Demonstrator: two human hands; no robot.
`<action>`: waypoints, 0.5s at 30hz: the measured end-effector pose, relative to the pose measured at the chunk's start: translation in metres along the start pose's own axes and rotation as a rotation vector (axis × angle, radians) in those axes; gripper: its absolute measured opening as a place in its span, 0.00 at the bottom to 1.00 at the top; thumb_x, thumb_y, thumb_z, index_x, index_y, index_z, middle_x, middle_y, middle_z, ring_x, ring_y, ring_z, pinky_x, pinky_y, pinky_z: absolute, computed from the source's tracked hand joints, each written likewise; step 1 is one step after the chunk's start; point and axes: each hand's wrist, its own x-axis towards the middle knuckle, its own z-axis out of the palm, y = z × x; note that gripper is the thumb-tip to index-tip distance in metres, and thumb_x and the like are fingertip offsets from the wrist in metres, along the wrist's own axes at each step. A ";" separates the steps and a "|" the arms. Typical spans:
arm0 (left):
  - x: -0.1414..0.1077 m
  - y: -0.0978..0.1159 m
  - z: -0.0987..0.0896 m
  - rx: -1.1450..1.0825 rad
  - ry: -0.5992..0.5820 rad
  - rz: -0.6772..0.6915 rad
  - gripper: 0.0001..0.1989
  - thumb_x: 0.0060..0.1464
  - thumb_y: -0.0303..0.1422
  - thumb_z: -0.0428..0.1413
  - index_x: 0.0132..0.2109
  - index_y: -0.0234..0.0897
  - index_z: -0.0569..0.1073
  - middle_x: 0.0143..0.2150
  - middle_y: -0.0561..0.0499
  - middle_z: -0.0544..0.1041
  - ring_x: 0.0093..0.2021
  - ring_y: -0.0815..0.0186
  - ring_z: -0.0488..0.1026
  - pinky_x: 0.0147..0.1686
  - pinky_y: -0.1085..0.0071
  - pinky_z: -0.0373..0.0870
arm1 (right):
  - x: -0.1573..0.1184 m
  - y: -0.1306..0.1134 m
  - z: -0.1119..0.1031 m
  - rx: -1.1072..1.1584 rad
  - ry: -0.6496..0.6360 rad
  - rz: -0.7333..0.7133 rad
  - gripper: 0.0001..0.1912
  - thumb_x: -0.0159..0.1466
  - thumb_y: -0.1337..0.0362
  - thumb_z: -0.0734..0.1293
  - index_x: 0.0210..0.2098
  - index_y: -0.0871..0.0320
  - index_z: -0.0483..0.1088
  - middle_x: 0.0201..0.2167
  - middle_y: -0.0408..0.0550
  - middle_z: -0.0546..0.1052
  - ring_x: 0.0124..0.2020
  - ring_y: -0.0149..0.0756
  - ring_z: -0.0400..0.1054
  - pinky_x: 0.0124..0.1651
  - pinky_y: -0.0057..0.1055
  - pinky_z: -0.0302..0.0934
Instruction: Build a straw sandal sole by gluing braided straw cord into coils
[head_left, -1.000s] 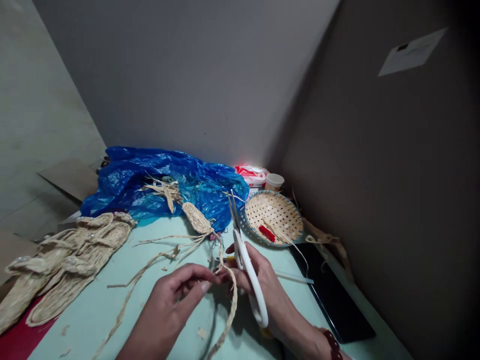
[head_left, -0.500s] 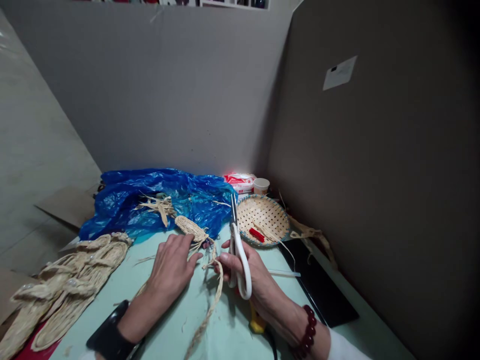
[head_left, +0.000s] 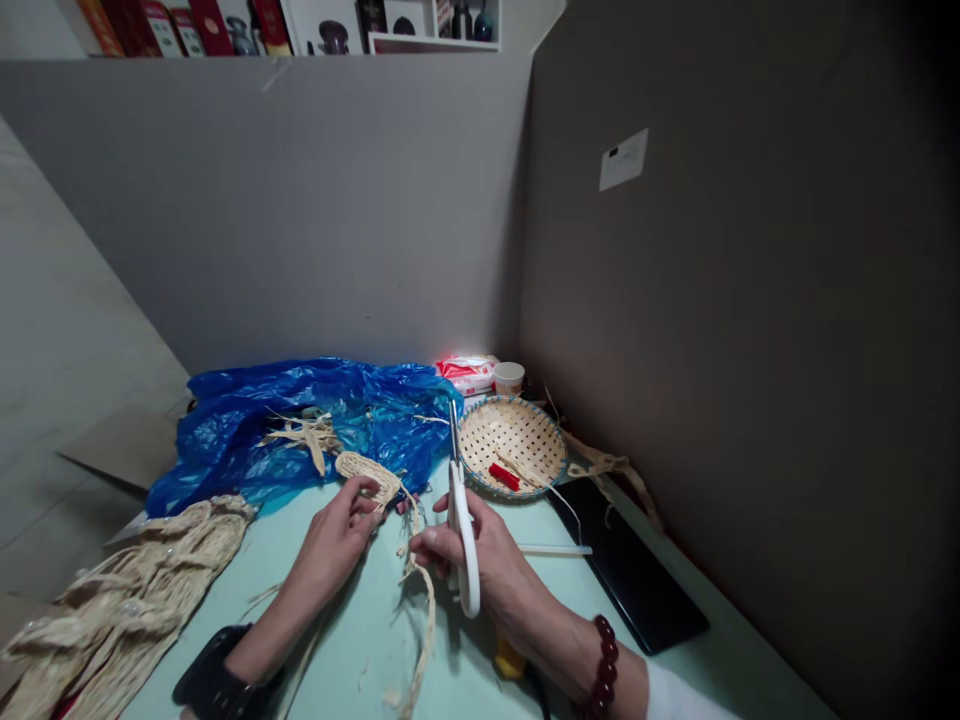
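Nearest, the loose end of a straw cord (head_left: 431,620) trails across the pale surface (head_left: 352,660). Just beyond, the right hand (head_left: 487,560) grasps white-handled scissors (head_left: 469,580), its thumb and a fingertip at the cord; whether they pinch it is hard to tell. The left hand (head_left: 337,535) curls its fingers against the near end of a small woven straw piece (head_left: 367,470); how firmly it holds cannot be told. That piece lies by the near edge of a blue plastic bag (head_left: 300,390). The scissors point away, so a careless turn of the right wrist could nick strands or the left fingers; a sharp tug might distort the weave.
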 end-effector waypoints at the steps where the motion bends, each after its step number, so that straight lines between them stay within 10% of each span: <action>1: 0.001 -0.001 -0.001 -0.043 0.000 0.005 0.17 0.63 0.39 0.59 0.56 0.37 0.72 0.53 0.45 0.78 0.45 0.58 0.79 0.43 0.55 0.79 | 0.000 0.001 0.000 0.001 0.002 0.004 0.28 0.52 0.56 0.80 0.43 0.58 0.63 0.29 0.48 0.83 0.29 0.33 0.76 0.33 0.25 0.61; 15: -0.037 0.055 -0.070 -0.399 0.211 0.111 0.16 0.54 0.48 0.63 0.36 0.39 0.81 0.30 0.54 0.78 0.27 0.69 0.70 0.27 0.75 0.68 | 0.004 -0.011 -0.006 0.014 0.019 -0.032 0.27 0.55 0.58 0.78 0.44 0.58 0.61 0.33 0.53 0.83 0.29 0.31 0.75 0.30 0.23 0.62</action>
